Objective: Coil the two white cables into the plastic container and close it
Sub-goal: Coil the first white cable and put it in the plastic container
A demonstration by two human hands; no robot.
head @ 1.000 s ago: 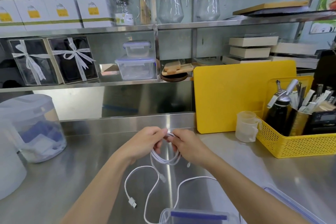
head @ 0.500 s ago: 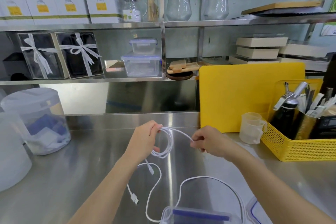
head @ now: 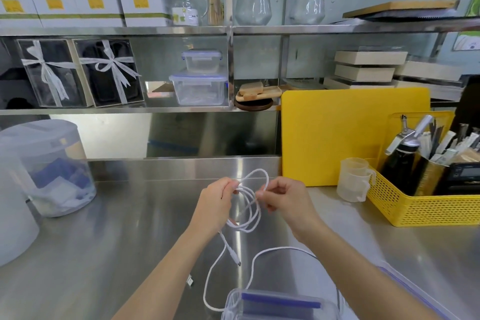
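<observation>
My left hand (head: 217, 202) pinches a coil of white cable (head: 250, 205) held above the steel counter. My right hand (head: 284, 199) grips the same cable at the coil's right side, where a fresh loop arcs over the top. One plug end (head: 235, 258) dangles below the coil. A second white cable (head: 215, 280) lies loose on the counter, looping toward the bottom edge, its plug (head: 190, 280) partly behind my left forearm. The clear plastic container (head: 280, 304) with blue trim sits at the bottom edge, open. Its lid (head: 415, 291) lies to the right, partly hidden by my right arm.
A yellow cutting board (head: 350, 135) leans against the back. A yellow basket (head: 426, 205) of utensils and a small measuring cup (head: 353, 179) stand at the right. Translucent tubs (head: 52, 166) stand at the left. Shelves above hold boxes, containers and glass jugs.
My right hand drew away to the right half a second ago, then came back to the coil, laying another loop on it. The dangling plug has risen off the counter.
</observation>
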